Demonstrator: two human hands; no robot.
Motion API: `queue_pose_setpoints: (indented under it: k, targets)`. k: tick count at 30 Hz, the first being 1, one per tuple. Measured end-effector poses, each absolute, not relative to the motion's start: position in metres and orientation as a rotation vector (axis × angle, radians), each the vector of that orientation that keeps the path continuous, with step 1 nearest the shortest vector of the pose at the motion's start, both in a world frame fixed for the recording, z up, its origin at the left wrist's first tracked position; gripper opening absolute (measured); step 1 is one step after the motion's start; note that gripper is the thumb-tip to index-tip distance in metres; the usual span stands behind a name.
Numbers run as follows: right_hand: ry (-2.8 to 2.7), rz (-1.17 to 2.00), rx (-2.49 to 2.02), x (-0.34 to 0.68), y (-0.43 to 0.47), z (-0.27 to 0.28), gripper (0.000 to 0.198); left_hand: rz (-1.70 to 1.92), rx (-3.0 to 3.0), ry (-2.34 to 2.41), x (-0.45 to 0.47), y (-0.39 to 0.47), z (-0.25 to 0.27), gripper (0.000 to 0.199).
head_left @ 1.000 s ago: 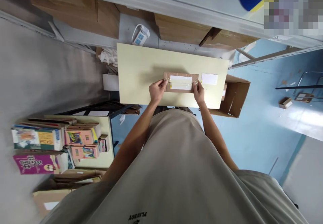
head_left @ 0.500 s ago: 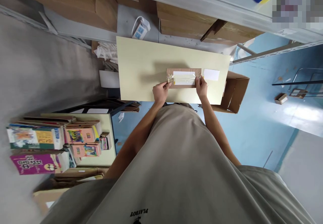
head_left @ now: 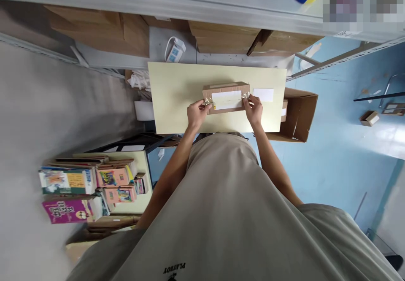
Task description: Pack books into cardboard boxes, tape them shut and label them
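Centrally, a cardboard box has its taped ends pinched by a nearly closed left hand at eight o'clock and right hand at four.

The left hand is at the left end of the cardboard box, thumb and index finger pinched together at its near corner, the other fingers curled in. The right hand is at the box's right end, fingers bent, thumb and fingertips closed in against that edge. Both wrists lie on the near side of the box, the left wrist close to straight. The bare left forearm and right forearm slant inward towards the box, elbows spread wider than its ends.
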State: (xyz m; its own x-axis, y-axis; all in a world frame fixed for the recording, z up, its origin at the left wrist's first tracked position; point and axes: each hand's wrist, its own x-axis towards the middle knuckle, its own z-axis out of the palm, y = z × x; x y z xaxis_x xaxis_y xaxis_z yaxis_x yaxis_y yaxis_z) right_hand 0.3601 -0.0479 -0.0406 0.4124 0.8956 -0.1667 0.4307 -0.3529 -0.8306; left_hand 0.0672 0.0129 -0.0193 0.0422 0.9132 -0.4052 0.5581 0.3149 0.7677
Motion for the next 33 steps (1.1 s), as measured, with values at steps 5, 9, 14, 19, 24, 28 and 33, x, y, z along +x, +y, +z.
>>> queue_pose_setpoints:
  k: [5,9,14,19,24,28,33]
  targets:
    - [-1.143,1.002,-1.831,0.366,-0.057,-0.045,0.056,0.531,1.321,1.744,0.060,0.004,-0.029,0.025]
    - [-1.122,1.200,-1.905,0.364,-0.074,-0.064,0.052,0.408,1.157,1.784,0.061,-0.011,-0.050,0.026]
    - [-1.158,1.302,-1.901,0.382,-0.094,-0.089,0.041,0.393,1.167,1.861,0.064,-0.028,-0.064,0.053]
    - [-1.091,1.018,-2.118,0.442,-0.093,-0.112,0.038,0.546,1.483,2.005,0.083,-0.028,-0.051,0.070]
    - [-0.933,0.773,-2.374,0.502,-0.077,-0.136,0.038,0.570,1.778,1.805,0.148,-0.013,-0.025,0.062]
    - [-0.803,0.684,-2.485,0.529,-0.062,-0.148,0.036,0.342,1.811,1.495,0.223,-0.002,-0.021,0.051]
    - [-0.889,0.744,-2.389,0.526,-0.035,-0.139,0.041,0.054,1.764,1.359,0.296,0.010,-0.038,0.048]
